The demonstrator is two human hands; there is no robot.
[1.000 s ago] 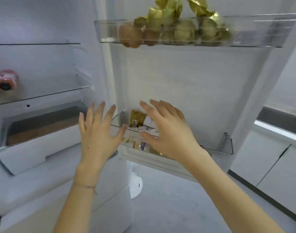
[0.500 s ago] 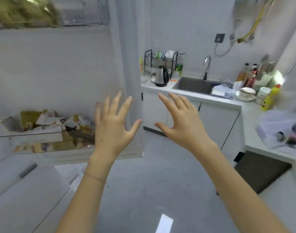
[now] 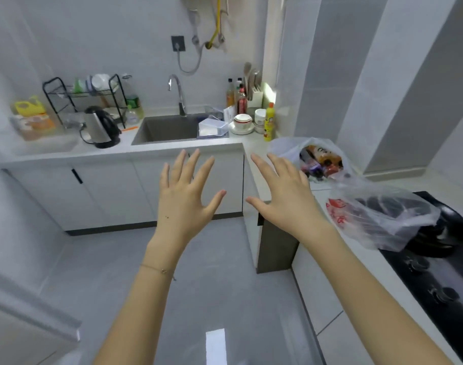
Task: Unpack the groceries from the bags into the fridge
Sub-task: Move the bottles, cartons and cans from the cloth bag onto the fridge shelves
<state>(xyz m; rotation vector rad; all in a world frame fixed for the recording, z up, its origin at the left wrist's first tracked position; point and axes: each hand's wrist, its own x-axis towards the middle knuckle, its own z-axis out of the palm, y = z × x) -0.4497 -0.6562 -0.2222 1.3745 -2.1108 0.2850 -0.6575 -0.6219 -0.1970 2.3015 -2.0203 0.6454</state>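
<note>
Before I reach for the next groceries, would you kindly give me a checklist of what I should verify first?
1. Hands free: left hand and right hand are spread open and hold nothing. Ok.
2. Groceries left to unpack: the far bag holds bottles. Ok.
3. Contents of the near bag: something dark shows through the plastic. Cannot tell what.
4. Near bag off the stove: it lies partly on it. Not ok.
5. Reach to the far bag: nothing lies between it and the right hand. Ok.
6. Fridge door open: the fridge is out of view. Cannot tell.
</note>
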